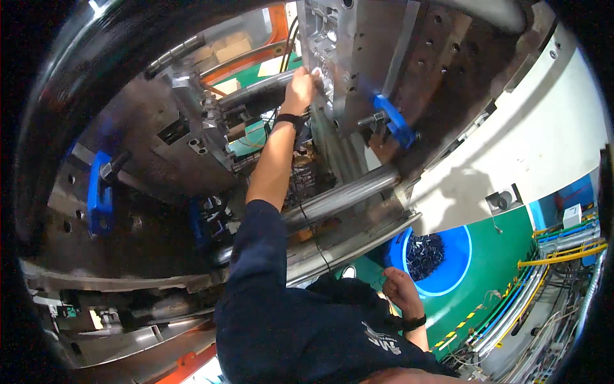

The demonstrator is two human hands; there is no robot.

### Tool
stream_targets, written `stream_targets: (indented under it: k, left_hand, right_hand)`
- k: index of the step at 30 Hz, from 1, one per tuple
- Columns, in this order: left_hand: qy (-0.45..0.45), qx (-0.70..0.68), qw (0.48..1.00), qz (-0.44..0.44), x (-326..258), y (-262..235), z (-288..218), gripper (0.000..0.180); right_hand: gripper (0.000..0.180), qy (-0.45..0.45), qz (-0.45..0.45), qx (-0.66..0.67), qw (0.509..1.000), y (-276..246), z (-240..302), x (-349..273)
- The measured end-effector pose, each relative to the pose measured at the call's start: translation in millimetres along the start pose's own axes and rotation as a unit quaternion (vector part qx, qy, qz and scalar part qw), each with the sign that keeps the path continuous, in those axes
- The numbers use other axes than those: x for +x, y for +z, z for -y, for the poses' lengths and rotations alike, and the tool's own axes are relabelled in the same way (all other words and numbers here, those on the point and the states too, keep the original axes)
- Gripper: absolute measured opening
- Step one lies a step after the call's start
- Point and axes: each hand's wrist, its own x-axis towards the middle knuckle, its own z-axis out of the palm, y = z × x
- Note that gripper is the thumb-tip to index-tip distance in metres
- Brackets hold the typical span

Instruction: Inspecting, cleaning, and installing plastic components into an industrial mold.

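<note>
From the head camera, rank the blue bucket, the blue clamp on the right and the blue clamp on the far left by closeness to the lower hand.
1. Blue bucket, just right of the right hand.
2. Right clamp, above.
3. Left clamp, far left.

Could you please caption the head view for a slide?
Left hand reaches the grey mould face; right hand hangs above a blue bin.
</note>
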Motion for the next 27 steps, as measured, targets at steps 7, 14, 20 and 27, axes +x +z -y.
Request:
stream_targets:
  k: [7, 14, 20, 27]
  left_hand:
    - [-0.120, 0.170, 0.978, 0.024, 6.6, -41.0, -25.3, 0.016]
    - [0.086, -0.044, 0.989, -0.108, -9.1, -21.4, -21.0, 0.021]
    - [-0.146, 0.070, 0.983, 0.092, -16.4, -46.3, -40.6, 0.024]
    - [-0.023, -0.107, 0.993, 0.050, -23.5, -33.1, -22.2, 0.031]
  right_hand:
    - [0.013, 0.011, 0.026, -0.013, 1.000, 12.2, 12.8, 1.6]
    - [0.013, 0.019, 0.032, -0.011, 0.999, 3.9, 8.3, 3.4]
    - [0.016, 0.002, 0.021, -0.022, 1.000, -0.5, 8.3, 4.5]
    - [0.016, 0.010, 0.041, -0.029, 0.999, 3.0, 4.3, 8.8]
